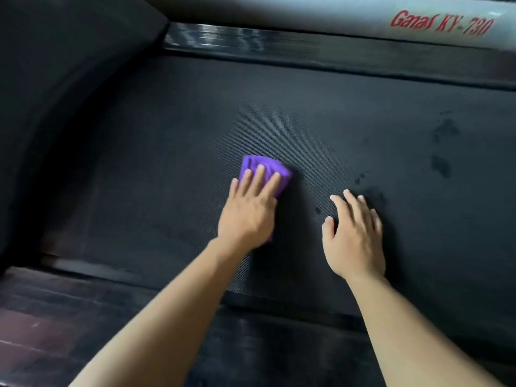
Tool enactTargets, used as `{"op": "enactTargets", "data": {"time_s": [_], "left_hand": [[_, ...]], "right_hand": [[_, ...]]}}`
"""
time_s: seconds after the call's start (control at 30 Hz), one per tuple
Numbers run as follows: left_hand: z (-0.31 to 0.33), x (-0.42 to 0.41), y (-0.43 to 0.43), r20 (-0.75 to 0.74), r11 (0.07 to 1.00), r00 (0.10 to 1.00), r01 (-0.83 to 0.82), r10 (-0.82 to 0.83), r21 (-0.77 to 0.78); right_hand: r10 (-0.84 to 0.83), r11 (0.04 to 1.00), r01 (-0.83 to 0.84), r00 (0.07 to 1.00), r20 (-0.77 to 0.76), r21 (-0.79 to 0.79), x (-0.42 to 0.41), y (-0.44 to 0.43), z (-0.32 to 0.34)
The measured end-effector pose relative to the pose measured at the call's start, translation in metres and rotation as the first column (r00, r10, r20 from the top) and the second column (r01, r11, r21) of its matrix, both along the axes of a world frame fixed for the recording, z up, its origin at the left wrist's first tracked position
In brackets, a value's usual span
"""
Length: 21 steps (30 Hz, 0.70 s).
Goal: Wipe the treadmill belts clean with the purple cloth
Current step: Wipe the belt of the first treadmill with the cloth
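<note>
- My left hand (248, 216) lies flat on the purple cloth (262, 170), with my fingers (261, 174) spread out on top of it.
- The hand is not curled around the cloth. It is open and presses the cloth down.
- The purple cloth sits on the black belt (195, 129) of the treadmill, near the middle of what I can see.
- Part of the cloth pokes out past my fingertips. A small bit shows under the side of my palm too.
- My right hand (354, 233) is open as well, with nothing in it.
- Its fingers are spread a little and its fingertips rest on the belt, just beside my left hand but not touching it.
- The belt is dark and has a fine bumpy pattern all over.
- There are some darker spots (441, 163) on the belt, off to the right of my right hand. A few tiny spots sit between my two hands.
- A shiny black side rail (307, 48) runs along the far edge of the belt.
- Past that rail is a grey part (321, 12) with red letters (442, 23) on it. The letters are blurry, so I cannot read all of them.
- Another dark rail (97, 300) runs along the near edge, under my arms.
- A big dark cover (55, 65) curves up on the left side.
</note>
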<state>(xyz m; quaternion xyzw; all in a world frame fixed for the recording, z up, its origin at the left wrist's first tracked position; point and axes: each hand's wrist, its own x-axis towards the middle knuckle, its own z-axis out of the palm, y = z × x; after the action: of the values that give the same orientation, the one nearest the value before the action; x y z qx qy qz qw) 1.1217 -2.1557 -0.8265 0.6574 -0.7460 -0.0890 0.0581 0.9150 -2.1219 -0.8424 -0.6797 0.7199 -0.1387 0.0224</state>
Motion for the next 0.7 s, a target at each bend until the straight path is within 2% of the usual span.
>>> {"op": "enactTargets", "data": {"time_s": [0.1,0.17,0.23,0.4,0.5,0.57,0.7], "left_hand": [[0.000,0.007,0.042,0.004,0.990,0.991,0.131,-0.131,0.060],[-0.001,0.036,0.063,-0.007,0.987,0.989,0.151,-0.151,0.055],[-0.001,0.073,0.072,-0.020,0.995,0.996,0.092,-0.091,0.040],[-0.003,0.141,0.034,-0.041,0.974,0.973,-0.225,0.226,0.016],[-0.004,0.130,-0.010,-0.021,0.946,0.945,-0.325,0.326,0.011],[-0.004,0.105,-0.028,0.001,0.943,0.943,-0.334,0.334,0.015],[-0.002,0.033,-0.019,0.037,0.986,0.985,-0.165,0.166,-0.027]], "right_hand": [[-0.001,1.000,0.001,1.000,0.001,0.005,0.000,-0.001,0.001],[0.001,1.000,-0.001,1.000,0.002,0.002,0.001,-0.001,0.001],[0.001,1.000,-0.001,1.000,0.001,-0.003,0.001,-0.001,0.000],[0.000,1.000,0.000,1.000,0.001,-0.014,0.000,0.000,-0.001],[-0.004,1.000,0.004,1.000,0.008,-0.012,0.000,-0.001,-0.001],[-0.005,1.000,0.005,1.000,0.005,-0.013,0.000,-0.001,-0.001],[-0.005,1.000,0.005,1.000,0.006,-0.016,0.000,-0.001,-0.001]]}}
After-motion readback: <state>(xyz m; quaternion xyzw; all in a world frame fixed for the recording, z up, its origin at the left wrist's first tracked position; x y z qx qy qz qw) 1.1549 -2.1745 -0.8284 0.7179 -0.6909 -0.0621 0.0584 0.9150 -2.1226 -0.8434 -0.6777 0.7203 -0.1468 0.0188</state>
